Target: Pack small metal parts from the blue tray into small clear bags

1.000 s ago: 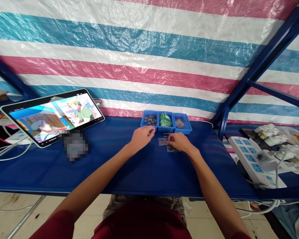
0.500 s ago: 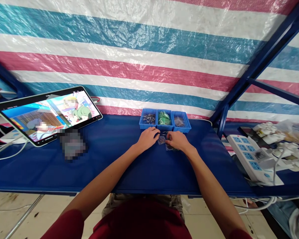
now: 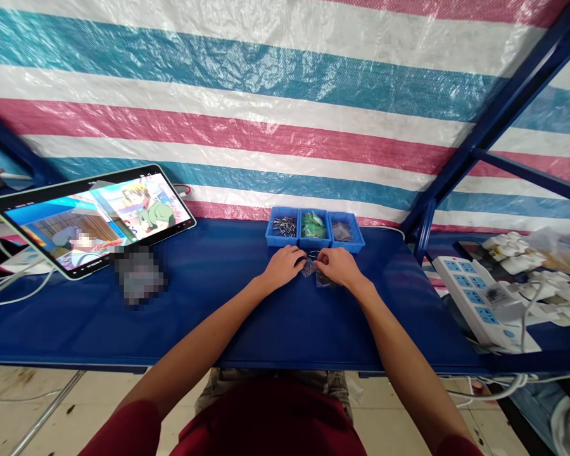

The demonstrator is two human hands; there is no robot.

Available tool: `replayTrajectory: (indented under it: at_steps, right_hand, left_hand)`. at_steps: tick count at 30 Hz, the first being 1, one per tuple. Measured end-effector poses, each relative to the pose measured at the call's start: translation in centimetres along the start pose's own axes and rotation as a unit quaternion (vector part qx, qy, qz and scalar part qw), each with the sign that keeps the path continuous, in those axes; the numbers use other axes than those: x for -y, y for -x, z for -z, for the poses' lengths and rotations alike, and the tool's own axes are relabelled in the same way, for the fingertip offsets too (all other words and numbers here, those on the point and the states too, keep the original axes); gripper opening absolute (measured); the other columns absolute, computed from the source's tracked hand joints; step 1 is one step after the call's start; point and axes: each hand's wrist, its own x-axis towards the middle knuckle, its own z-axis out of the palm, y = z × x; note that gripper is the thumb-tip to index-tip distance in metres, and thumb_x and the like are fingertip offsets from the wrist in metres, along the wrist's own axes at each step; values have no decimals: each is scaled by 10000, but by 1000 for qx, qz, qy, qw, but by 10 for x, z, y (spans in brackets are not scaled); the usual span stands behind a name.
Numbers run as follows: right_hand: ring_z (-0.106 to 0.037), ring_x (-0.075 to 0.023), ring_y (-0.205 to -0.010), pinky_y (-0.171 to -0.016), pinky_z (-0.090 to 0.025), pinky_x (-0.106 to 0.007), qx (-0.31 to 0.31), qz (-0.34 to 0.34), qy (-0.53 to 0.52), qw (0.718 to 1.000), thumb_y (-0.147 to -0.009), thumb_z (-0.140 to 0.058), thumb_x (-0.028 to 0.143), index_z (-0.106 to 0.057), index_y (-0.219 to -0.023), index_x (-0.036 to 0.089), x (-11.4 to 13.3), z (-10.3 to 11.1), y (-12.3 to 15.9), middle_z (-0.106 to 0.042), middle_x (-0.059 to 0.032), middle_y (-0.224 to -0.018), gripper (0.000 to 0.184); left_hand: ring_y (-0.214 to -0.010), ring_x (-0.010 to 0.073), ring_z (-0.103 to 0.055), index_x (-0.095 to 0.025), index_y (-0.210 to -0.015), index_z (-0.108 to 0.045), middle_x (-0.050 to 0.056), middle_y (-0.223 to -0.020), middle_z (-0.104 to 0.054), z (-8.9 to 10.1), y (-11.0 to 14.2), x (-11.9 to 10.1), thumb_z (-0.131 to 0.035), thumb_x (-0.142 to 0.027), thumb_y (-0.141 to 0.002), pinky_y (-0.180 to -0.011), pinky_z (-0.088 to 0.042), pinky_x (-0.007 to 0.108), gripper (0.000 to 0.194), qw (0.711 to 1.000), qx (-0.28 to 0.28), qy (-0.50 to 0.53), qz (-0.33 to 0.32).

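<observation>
Both hands meet over the table just in front of three blue bins. Between them is a small clear plastic bag [image 3: 308,269], its contents too small to name. My left hand [image 3: 285,266] has its fingers closed at the bag's left edge. From the other side my right hand [image 3: 338,265] pinches at the bag's upper right. Another clear bag [image 3: 323,280] lies partly under the right hand. Slim metal pieces [image 3: 314,253] lie just beyond the fingertips. The left bin [image 3: 281,241] holds small metal pins or screws, the middle bin [image 3: 314,242] green packets, the right bin [image 3: 349,246] clear bags.
A tablet-like screen [image 3: 95,218] leans at the left, with a blurred dark item [image 3: 140,277] before it. To the right stands a white power strip [image 3: 475,297] among cables and white plugs [image 3: 551,288]. Striped sheeting [image 3: 266,139] hangs behind the blue table [image 3: 194,304].
My right hand has shifted slightly left and up, closer to the left fingertips. My left hand has moved slightly right. The bins stay in place.
</observation>
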Motion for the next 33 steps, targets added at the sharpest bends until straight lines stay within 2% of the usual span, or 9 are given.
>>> replayTrajectory:
  at_steps: [5, 9, 12, 15, 18, 22, 27, 30, 33]
  right_hand:
    - [-635, -183, -698, -628, -394, -261, -55, 12, -36, 998, -789, -685, 298, -666, -828, 201, -4, 0, -2, -682, -23, -699, 106]
    - [-624, -176, -684, -649, -397, -258, -73, 20, -44, 996, -781, -650, 214, -657, -822, 196, -5, 0, -2, -669, -14, -686, 46]
    - [-614, -171, -666, -658, -397, -256, -75, 22, -46, 996, -753, -583, 124, -650, -803, 189, -5, 0, -2, -660, -9, -665, 106]
    - [-604, -166, -640, -661, -404, -256, -87, 30, -63, 994, -718, -553, 102, -635, -795, 185, -4, -1, -1, -646, -4, -643, 140]
    - [-608, -159, -614, -649, -426, -252, -107, 33, -122, 986, -745, -542, 146, -623, -841, 188, -3, -1, 0, -652, 1, -644, 132]
    - [-619, -151, -534, -621, -476, -266, -113, 12, -246, 962, -830, -542, 282, -614, -880, 196, -1, 1, 0, -692, -5, -668, 123]
    - [-613, -153, -498, -578, -500, -283, -113, 26, -305, 945, -859, -511, 347, -648, -815, 194, -3, -1, -3, -678, -21, -650, 210]
    - [-631, -166, -520, -566, -518, -293, -106, 21, -356, 928, -832, -551, 390, -663, -853, 183, -3, -3, -3, -676, -28, -649, 236]
    - [-633, -168, -492, -516, -526, -288, -83, -2, -426, 901, -786, -619, 444, -653, -807, 173, -1, -3, -3, -673, -30, -623, 274]
  left_hand:
    - [-936, 226, -611, -193, -986, -677, 65, -981, -687, 1, -1, -1, -487, -226, -908, -849, -470, 352, 208, 999, -12, 26, 16]
    - [-877, 201, -626, -201, -938, -675, 45, -921, -691, 3, -2, -1, -474, -209, -908, -817, -472, 326, 203, 996, -55, 57, 36]
    - [-829, 185, -634, -193, -924, -676, 42, -880, -693, 4, -2, -1, -491, -195, -894, -794, -476, 307, 187, 991, -88, 90, 47]
    - [-799, 172, -640, -185, -932, -678, 41, -868, -699, 5, -2, -2, -499, -190, -884, -775, -487, 292, 185, 983, -118, 133, 49]
    - [-776, 159, -643, -187, -965, -680, 44, -912, -713, 7, -2, -3, -484, -220, -895, -737, -502, 277, 211, 971, -152, 175, 59]
    - [-784, 161, -660, -175, -1054, -670, 64, -956, -720, 9, -3, -2, -482, -276, -911, -705, -518, 268, 257, 948, -187, 242, 84]
    - [-836, 172, -677, -185, -1108, -668, 63, -994, -722, 11, -3, -3, -506, -356, -917, -728, -536, 272, 303, 937, -184, 285, 83]
    - [-867, 182, -679, -186, -1060, -690, 60, -975, -731, 11, -2, -5, -541, -359, -902, -750, -538, 281, 277, 935, -173, 303, 58]
    - [-810, 181, -679, -180, -940, -722, 57, -905, -741, 10, -2, -8, -596, -348, -870, -733, -536, 284, 221, 935, -176, 304, 51]
